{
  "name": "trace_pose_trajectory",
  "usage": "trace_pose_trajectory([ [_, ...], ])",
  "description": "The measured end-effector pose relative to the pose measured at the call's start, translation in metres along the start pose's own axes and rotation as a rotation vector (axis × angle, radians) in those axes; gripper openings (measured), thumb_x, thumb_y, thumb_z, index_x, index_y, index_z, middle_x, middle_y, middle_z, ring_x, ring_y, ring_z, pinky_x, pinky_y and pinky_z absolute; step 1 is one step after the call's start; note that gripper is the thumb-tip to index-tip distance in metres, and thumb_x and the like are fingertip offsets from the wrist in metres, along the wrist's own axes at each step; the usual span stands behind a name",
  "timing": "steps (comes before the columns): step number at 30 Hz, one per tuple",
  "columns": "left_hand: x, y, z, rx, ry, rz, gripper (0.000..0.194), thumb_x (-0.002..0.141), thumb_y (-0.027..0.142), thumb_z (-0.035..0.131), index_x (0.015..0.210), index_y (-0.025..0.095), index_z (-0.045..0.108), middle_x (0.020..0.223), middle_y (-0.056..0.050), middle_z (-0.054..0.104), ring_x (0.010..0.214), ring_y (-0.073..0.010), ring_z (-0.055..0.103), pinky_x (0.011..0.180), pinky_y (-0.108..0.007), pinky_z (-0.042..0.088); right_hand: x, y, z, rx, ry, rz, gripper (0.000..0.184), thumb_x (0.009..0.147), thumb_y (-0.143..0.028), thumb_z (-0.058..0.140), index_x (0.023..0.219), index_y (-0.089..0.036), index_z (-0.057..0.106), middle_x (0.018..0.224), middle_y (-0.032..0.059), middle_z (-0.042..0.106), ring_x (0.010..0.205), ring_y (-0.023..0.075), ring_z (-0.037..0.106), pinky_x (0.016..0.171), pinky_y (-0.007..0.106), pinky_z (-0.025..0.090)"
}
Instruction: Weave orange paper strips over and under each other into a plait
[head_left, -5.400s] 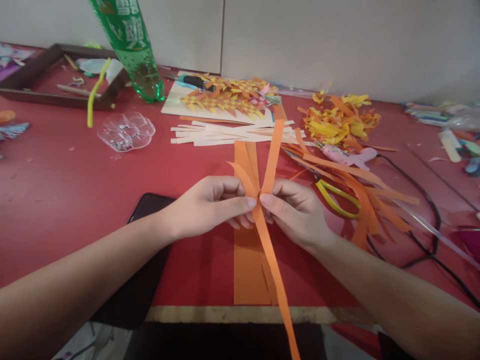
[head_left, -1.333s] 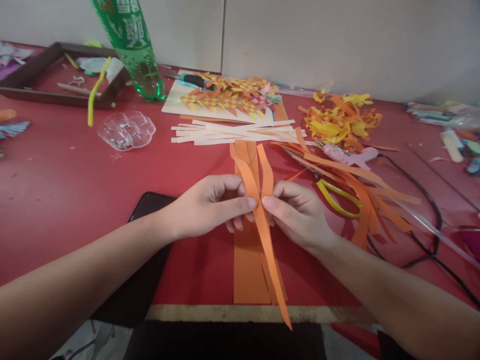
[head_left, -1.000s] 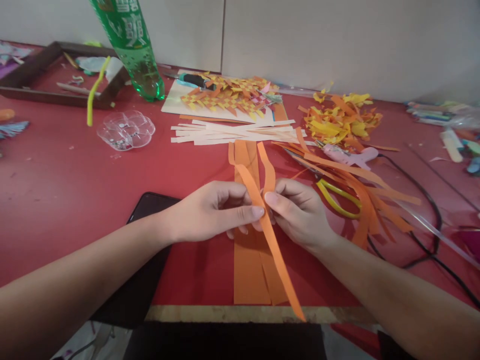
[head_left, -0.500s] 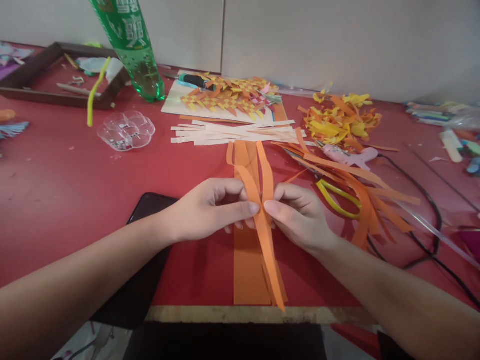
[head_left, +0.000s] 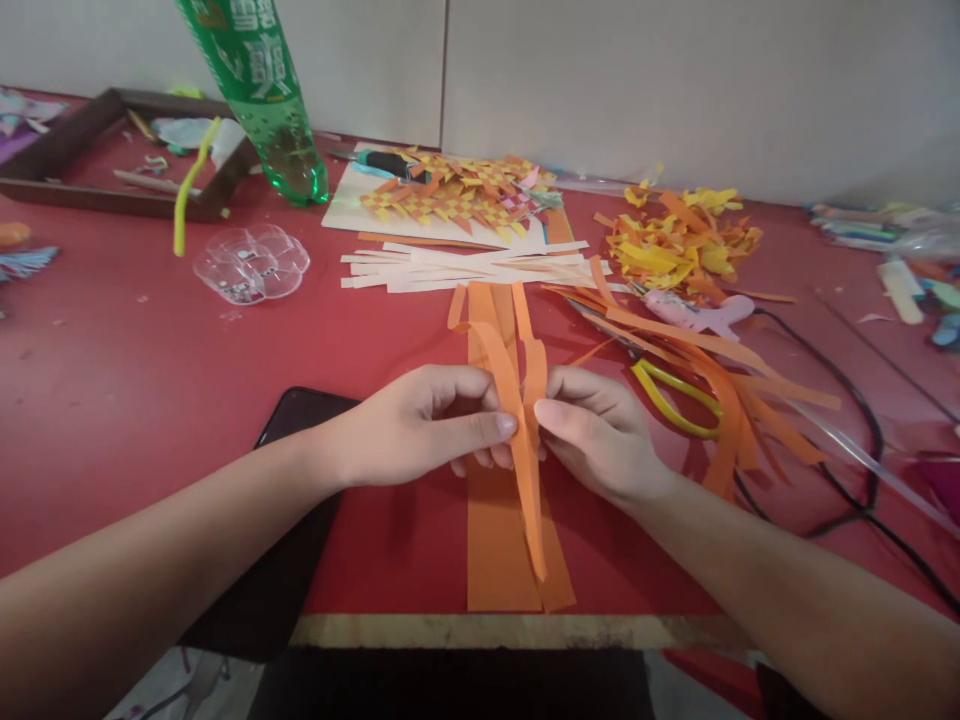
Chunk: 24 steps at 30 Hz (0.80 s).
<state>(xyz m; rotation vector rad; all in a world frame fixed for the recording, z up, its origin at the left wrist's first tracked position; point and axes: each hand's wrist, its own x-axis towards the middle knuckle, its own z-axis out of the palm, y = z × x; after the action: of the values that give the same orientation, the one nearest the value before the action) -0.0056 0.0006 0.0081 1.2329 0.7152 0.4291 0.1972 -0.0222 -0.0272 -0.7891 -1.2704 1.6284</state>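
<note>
An orange paper strip (head_left: 529, 490) hangs between my two hands, split from its upper part into two arms, with its joined end pointing down. My left hand (head_left: 431, 425) pinches the left arm between thumb and fingers. The right arm is pinched by my right hand (head_left: 600, 425). Beneath them, a wider orange paper piece (head_left: 499, 555) lies on the red table (head_left: 397, 560), reaching from the white strips to the front edge. Some fingertips of both hands are hidden behind the paper.
White paper strips (head_left: 465, 268) lie behind the hands. Yellow-handled scissors (head_left: 675, 400) rest to the right among orange strips (head_left: 739, 420), near a pink glue gun (head_left: 697, 312). A phone (head_left: 300, 420) lies under my left forearm. Farther back are a green bottle (head_left: 281, 130) and a yellow-orange paper pile (head_left: 679, 245).
The strip's split has opened lower and its arms are slightly farther apart. Its bottom tip has risen and shifted a little left. My right hand has moved slightly right.
</note>
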Motion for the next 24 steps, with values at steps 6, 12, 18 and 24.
trace_pose_trajectory([
  [6, 0.0017, -0.0006, -0.0017, -0.002, 0.032, 0.027, 0.021, 0.089, 0.029, 0.066, 0.08, 0.012, 0.06, 0.073, 0.001, 0.068, 0.061, -0.0054, 0.061, 0.058, -0.016, 0.053, 0.0008, -0.0003, 0.0013, -0.048, -0.044, -0.047, 0.021, 0.089, -0.025, 0.068, 0.071, -0.018, 0.06, 0.063, -0.0011, 0.064, 0.053, 0.0087, 0.053, 0.048, 0.022, 0.039],
  [12, 0.0018, 0.001, -0.001, -0.045, 0.084, 0.054, 0.019, 0.09, 0.027, 0.064, 0.079, 0.012, 0.061, 0.07, 0.001, 0.066, 0.061, -0.007, 0.061, 0.058, -0.017, 0.053, 0.0032, 0.0009, 0.0026, -0.016, 0.051, -0.075, 0.022, 0.088, -0.025, 0.069, 0.069, -0.018, 0.06, 0.058, -0.0037, 0.06, 0.048, 0.0069, 0.049, 0.046, 0.02, 0.038],
  [18, 0.0008, 0.0007, 0.0011, -0.081, -0.012, 0.016, 0.02, 0.091, 0.033, 0.064, 0.091, 0.013, 0.065, 0.079, -0.001, 0.068, 0.071, -0.0104, 0.064, 0.062, -0.02, 0.056, 0.0035, -0.002, 0.0054, -0.006, 0.083, -0.031, 0.023, 0.087, -0.03, 0.07, 0.069, -0.019, 0.06, 0.06, -0.002, 0.063, 0.05, 0.01, 0.052, 0.049, 0.025, 0.04],
  [24, 0.0017, -0.0005, 0.0007, -0.054, 0.013, 0.008, 0.013, 0.093, 0.025, 0.059, 0.092, 0.013, 0.063, 0.073, 0.001, 0.064, 0.064, -0.0081, 0.061, 0.059, -0.018, 0.054, 0.0018, -0.0002, 0.0012, -0.025, 0.045, 0.031, 0.025, 0.086, -0.037, 0.071, 0.071, -0.019, 0.063, 0.061, -0.0014, 0.06, 0.052, 0.0106, 0.052, 0.05, 0.026, 0.041],
])
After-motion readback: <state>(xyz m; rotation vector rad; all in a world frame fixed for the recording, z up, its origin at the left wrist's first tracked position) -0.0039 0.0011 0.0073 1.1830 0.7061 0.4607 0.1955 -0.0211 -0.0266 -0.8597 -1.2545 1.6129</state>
